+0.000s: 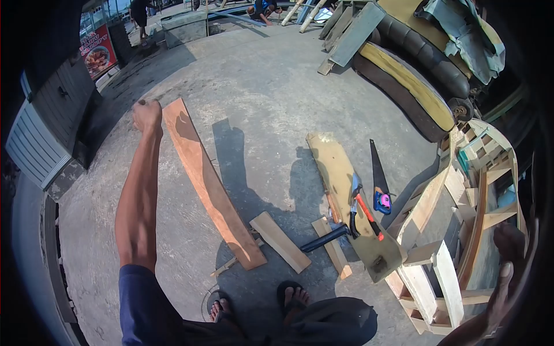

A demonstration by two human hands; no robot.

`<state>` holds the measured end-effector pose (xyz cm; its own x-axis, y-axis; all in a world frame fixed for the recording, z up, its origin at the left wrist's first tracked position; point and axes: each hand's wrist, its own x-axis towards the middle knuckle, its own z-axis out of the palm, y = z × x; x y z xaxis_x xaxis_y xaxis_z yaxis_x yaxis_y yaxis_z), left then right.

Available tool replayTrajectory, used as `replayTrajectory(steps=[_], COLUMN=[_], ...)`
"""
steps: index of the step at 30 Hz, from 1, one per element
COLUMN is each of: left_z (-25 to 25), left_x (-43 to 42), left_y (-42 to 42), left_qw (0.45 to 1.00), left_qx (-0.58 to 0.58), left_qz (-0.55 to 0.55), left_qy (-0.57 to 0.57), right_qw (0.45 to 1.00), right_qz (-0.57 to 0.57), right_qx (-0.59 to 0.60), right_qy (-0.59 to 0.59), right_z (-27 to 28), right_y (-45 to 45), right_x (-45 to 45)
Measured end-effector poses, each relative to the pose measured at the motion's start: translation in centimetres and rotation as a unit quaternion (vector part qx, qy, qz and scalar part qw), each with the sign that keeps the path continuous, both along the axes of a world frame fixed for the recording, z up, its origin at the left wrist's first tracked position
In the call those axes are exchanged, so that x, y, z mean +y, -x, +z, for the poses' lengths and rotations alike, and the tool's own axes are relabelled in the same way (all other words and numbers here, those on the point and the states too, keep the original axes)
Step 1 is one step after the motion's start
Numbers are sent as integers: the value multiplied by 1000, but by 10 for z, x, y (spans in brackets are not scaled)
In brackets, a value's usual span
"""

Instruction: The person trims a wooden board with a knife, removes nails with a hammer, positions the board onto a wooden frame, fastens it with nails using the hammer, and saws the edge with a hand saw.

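Note:
My left hand (pixel 148 118) is raised at the left with its fingers curled closed, beside the upper end of a long reddish-brown plank (pixel 214 187). Whatever may be inside the fingers is hidden. At the far right edge, my right hand (pixel 501 291) is in shade next to a pale wooden slatted frame (pixel 444 279). Its thumb stands apart from the dark fingers, and nothing shows in the hand. The plank slants down toward my feet, its lower end near a short board (pixel 281 242) and a thin stick (pixel 225 267).
A worn board (pixel 329 155) bears a red-and-black-handled tool (pixel 367 216) and a knife (pixel 353 199). A black handle (pixel 325 239) crosses a small slat (pixel 334 254). A handsaw (pixel 378 170) lies right of them; cushions (pixel 404 89) are piled behind. Another person (pixel 264 10) crouches far off.

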<state>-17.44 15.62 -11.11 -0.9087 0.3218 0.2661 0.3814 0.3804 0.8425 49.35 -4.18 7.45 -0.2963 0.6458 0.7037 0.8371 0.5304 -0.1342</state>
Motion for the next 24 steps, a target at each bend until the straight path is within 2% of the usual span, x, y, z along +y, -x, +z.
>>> replayTrajectory(steps=[1, 2, 3, 4, 5, 6, 7, 8, 9, 10, 11, 12, 13, 15, 16, 17, 18, 19, 20, 21, 22, 24], left_z=[-19, -10, -4, -6, -16, -16, -24, -47, -74, -107, -133, -137, -145, -176, -206, -232, -260, -281, -302, -331, -348, -359], left_x=[14, -4, -28, -51, -63, -55, -48, -50, -52, -42, -39, -44, -50, -74, -87, -106, -130, -153, -176, -200, -216, -238], left_y=[-21, -93, -155, -201, -228, -215, -201, -192, -185, -173, -150, -129, -123, -119, -122, -130, -143, -156, -173, -194, -209, -228], left_qw=[977, 923, 838, 715, 555, 552, 657, 703, 682, 806, 892, 934, 942, 893, 811, 720, 673, 631, 623, 657, 668, 669], left_qx=[-59, -169, -283, -372, -442, -432, -233, -35, 171, 224, 275, 99, -87, -82, -33, -38, -60, -103, -106, -57, -46, -31], left_qz=[-115, -232, -347, -491, -656, -659, -711, -703, -649, -509, -338, -327, -309, -307, -340, -392, -444, -490, -501, -482, -488, -499], left_qy=[-168, -256, -312, -330, -259, -273, -96, 101, 291, 203, 118, 108, 98, 319, 475, 571, 589, 593, 591, 576, 560, 550], right_qw=[997, 985, 972, 980, 996, 947, 878, 854, 870, 906, 912, 907, 833, 623, 896, 955, 930, 783, 834, 875, 899, 887], right_qz=[63, 128, 172, 153, 66, -19, -37, -19, 20, 11, 169, 171, 264, 450, 115, -250, -59, -129, -126, -126, -90, 82], right_qx=[21, 64, 101, 85, -37, -210, -307, -315, -249, -30, 170, 174, 270, 442, 246, -13, 248, 450, 416, 385, 331, 174], right_qy=[-50, -94, -126, -92, 38, 241, 364, 413, 426, 422, 332, 344, 404, 462, 352, 161, 264, 409, 340, 265, 273, 420], right_z=[8, 1, -20, -51, -92, -117, -136, -128, -100, -68, -75, -87, -94, -120, -150, -175, -182, -207, -216, -225, -219, -204], right_y=[-1, 0, 7, 19, 42, 67, 85, 97, 104, 117, 81, 58, 32, 14, 57, 115, 134, 74, 74, 84, 92, 114], right_x=[-16, -28, -30, -27, -13, 11, 26, 25, 21, -11, -31, -37, -47, -38, -38, -45, -62, -65, -68, -72, -75, -77])
